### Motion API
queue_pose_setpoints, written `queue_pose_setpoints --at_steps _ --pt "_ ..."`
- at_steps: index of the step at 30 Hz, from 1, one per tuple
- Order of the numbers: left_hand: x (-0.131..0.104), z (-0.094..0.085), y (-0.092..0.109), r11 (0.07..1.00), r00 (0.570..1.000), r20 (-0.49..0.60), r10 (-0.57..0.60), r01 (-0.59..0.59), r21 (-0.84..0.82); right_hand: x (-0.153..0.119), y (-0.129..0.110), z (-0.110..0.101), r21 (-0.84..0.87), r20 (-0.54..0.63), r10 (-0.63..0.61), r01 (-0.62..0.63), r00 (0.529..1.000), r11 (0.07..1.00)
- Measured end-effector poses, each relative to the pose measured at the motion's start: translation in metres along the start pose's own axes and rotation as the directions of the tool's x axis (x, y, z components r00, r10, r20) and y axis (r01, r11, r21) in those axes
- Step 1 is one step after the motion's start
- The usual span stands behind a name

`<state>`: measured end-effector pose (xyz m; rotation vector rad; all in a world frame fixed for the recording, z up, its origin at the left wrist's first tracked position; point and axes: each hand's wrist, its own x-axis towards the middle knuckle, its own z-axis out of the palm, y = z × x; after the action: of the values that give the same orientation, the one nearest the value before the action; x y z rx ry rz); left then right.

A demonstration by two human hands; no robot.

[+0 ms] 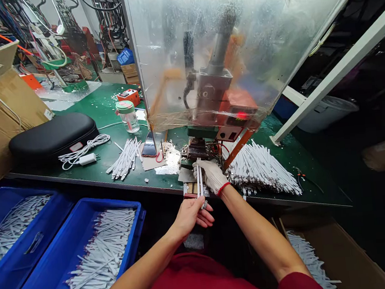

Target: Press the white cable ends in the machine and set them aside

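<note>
My bare left hand (pixel 190 217) pinches the near end of a pair of short white cables (pixel 199 183), which run straight away from me. My right hand (pixel 213 175), in a white knit glove with a red cuff, has its fingers closed around their far end. That end meets the front of the small dark metal fixture (pixel 197 148) at the foot of a bench press (pixel 212 90). The exact contact there is hidden by the glove. To the right of the gloved hand lies a large heap of white cables (pixel 263 167).
A cloudy plastic guard (pixel 202 34) hangs before the press. On the green table (pixel 162 179) lie a small cable bundle (pixel 125 158), a phone (pixel 149 145), a jar (pixel 127 116), a black case (pixel 53 136) and pliers (pixel 301 177). Blue bins (pixel 139 208) of cables stand lower left.
</note>
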<state>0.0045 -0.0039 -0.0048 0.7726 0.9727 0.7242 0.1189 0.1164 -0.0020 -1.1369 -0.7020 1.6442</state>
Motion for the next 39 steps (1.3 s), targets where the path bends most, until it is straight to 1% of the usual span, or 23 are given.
queue_pose_setpoints --at_steps 9,14,16,18,20,22,24,25,26,28,30,32,34,35,37,39 --pt "0.001 0.001 0.000 1.000 1.000 -0.005 0.020 -0.020 -0.009 0.003 0.002 0.000 0.018 0.003 -0.022 0.022 1.000 1.000" --pt "-0.005 0.004 0.001 0.998 0.998 -0.014 0.065 -0.065 -0.013 -0.005 -0.005 0.004 0.040 -0.025 -0.049 0.050 0.998 0.998" --pt "-0.007 0.003 -0.004 0.997 0.997 0.011 0.080 -0.080 -0.013 -0.011 -0.010 0.005 0.049 0.021 -0.071 0.070 0.997 0.996" --pt "-0.009 0.001 -0.015 0.997 0.995 0.066 0.071 -0.072 0.002 -0.020 -0.014 0.005 0.064 0.102 -0.080 0.073 0.992 0.995" --pt "-0.014 -0.004 -0.027 0.996 0.993 0.098 0.060 -0.067 0.065 -0.029 -0.017 0.002 0.093 0.135 -0.093 0.081 0.986 0.992" --pt "-0.021 -0.009 -0.038 0.970 0.991 0.050 0.128 -0.135 0.201 -0.041 -0.017 -0.002 0.127 0.092 -0.131 0.118 0.987 0.985" --pt "-0.032 -0.014 -0.043 0.913 0.970 -0.013 0.244 -0.226 0.338 -0.052 -0.017 -0.004 0.158 0.020 -0.185 0.180 0.982 0.971" --pt "-0.038 -0.016 -0.042 0.890 0.958 -0.021 0.285 -0.257 0.376 -0.058 -0.017 -0.005 0.174 -0.010 -0.217 0.216 0.976 0.961" --pt "-0.044 -0.017 -0.041 0.883 0.954 -0.012 0.299 -0.272 0.381 -0.063 -0.018 -0.005 0.188 -0.031 -0.251 0.252 0.967 0.949" --pt "-0.055 -0.018 -0.034 0.910 0.962 0.024 0.271 -0.264 0.319 -0.072 -0.021 -0.002 0.202 -0.058 -0.324 0.329 0.944 0.923" --pt "-0.065 -0.019 -0.025 0.952 0.971 0.071 0.227 -0.236 0.196 -0.080 -0.025 0.004 0.176 -0.065 -0.380 0.385 0.923 0.906" --pt "-0.074 -0.022 -0.016 0.977 0.973 0.123 0.195 -0.204 0.063 -0.087 -0.029 0.012 0.109 -0.055 -0.402 0.406 0.914 0.907" --pt "-0.082 -0.027 -0.012 0.985 0.972 0.161 0.169 -0.170 -0.008 -0.092 -0.033 0.018 0.048 -0.037 -0.402 0.404 0.915 0.914" --pt "-0.084 -0.030 -0.011 0.987 0.974 0.161 0.158 -0.160 -0.001 -0.093 -0.035 0.020 0.034 -0.038 -0.401 0.403 0.915 0.915" --pt "-0.087 -0.036 -0.014 0.983 0.978 0.153 0.143 -0.158 0.090 -0.092 -0.040 0.017 0.027 -0.084 -0.415 0.419 0.906 0.908" --pt "-0.085 -0.041 -0.022 0.959 0.976 0.141 0.169 -0.195 0.206 -0.088 -0.048 0.007 0.051 -0.154 -0.459 0.471 0.875 0.881"
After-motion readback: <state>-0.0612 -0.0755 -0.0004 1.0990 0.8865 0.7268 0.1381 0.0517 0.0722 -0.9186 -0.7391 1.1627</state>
